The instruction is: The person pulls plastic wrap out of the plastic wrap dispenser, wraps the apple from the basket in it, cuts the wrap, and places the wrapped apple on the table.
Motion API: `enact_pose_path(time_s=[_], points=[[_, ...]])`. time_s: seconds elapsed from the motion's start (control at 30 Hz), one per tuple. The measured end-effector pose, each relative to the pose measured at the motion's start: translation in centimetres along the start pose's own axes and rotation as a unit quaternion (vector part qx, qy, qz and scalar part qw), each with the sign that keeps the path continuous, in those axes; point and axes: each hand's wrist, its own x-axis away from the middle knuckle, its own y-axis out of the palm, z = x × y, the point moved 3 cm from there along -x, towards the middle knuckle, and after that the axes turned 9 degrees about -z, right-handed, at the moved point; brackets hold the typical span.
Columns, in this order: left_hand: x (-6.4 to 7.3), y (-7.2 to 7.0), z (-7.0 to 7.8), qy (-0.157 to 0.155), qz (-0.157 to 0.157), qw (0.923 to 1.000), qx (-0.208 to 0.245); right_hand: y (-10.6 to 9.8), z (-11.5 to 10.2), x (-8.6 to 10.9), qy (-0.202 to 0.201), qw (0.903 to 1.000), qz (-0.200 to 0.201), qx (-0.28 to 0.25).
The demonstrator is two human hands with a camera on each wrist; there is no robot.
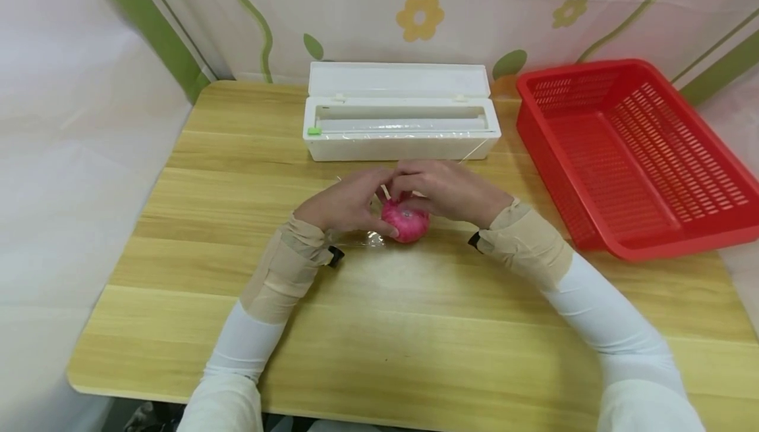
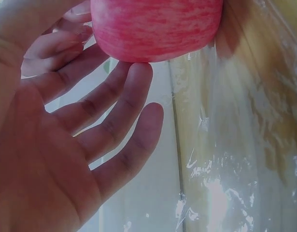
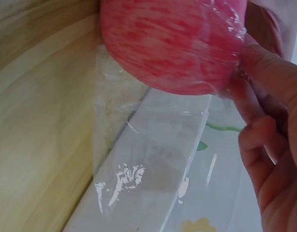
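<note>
While the desk is bearing the whole arrangement, the red basket is standing at its right and the white box is lying open at the far side, its roll showing. Film is spreading as a loose, glinting sheet in front of the box. The left hand is holding the apple, thumb on the near side, fingers spaced and gently curving around behind. The right hand is pinching film against the apple's side, where creases are gathering. The apple is sitting between both hands; whether it is touching the desk is not showing clearly. Wrapping appears to be the step in hand, partly done; the next move seems to be calling for a steady left hold, the right drawing loose film across and pressing it flat.
</note>
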Motion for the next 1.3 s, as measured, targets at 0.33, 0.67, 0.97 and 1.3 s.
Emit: enact_pose_path(time_s=[0.33, 0.67, 0.97, 1.3], points=[[0.0, -0.1, 0.2, -0.005, -0.013, 0.9999, 0.01, 0.9, 0.4, 0.7, -0.001, 0.997, 0.062, 0.047], [0.0, 0.0, 0.2, -0.015, -0.008, 0.9997, 0.019, 2.1, 0.5, 1.5, 0.032, 0.9978, 0.055, 0.021], [0.2, -0.2, 0.2, -0.034, -0.006, 0.9989, 0.032, 2.3, 0.2, 2.3, 0.1, 0.9947, 0.009, -0.023], [0.1, -0.1, 0.2, -0.031, -0.005, 0.9988, 0.039, 2.6, 0.3, 3.2, 0.117, 0.9921, 0.0, -0.045]])
